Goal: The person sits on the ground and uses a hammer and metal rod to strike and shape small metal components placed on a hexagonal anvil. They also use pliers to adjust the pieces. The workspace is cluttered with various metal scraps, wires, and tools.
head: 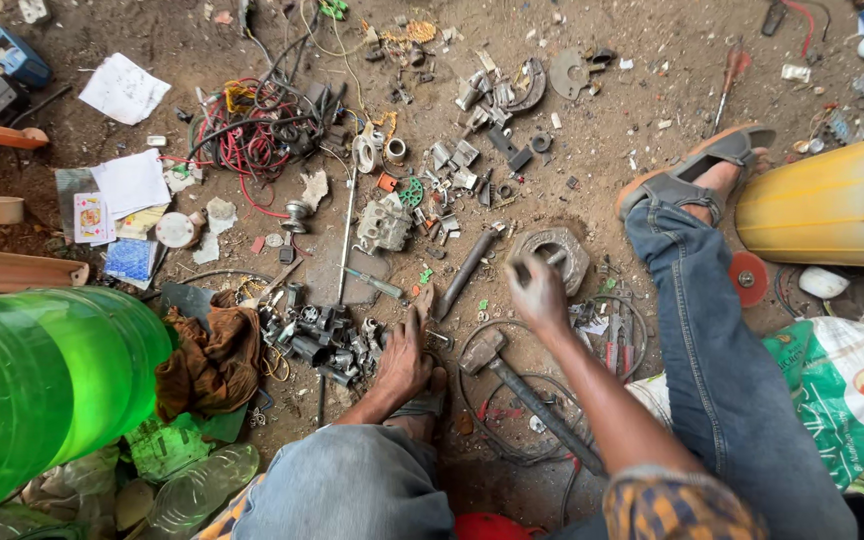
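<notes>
I am closing my right hand (535, 290) on a small tool over the round metal part (550, 255), dismantling barely begun; left hand unseen.

Hammer (512, 385) left of pliers (614, 350)

Right hand (537, 293) reaching down onto a round grey metal housing (555, 255) on the dirt, hammer (527, 393) lying just beside, green plastic container (37, 385) at far left.

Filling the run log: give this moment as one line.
right hand: on round metal housing | left hand: out of view | hammer: lying beside forearm
</notes>
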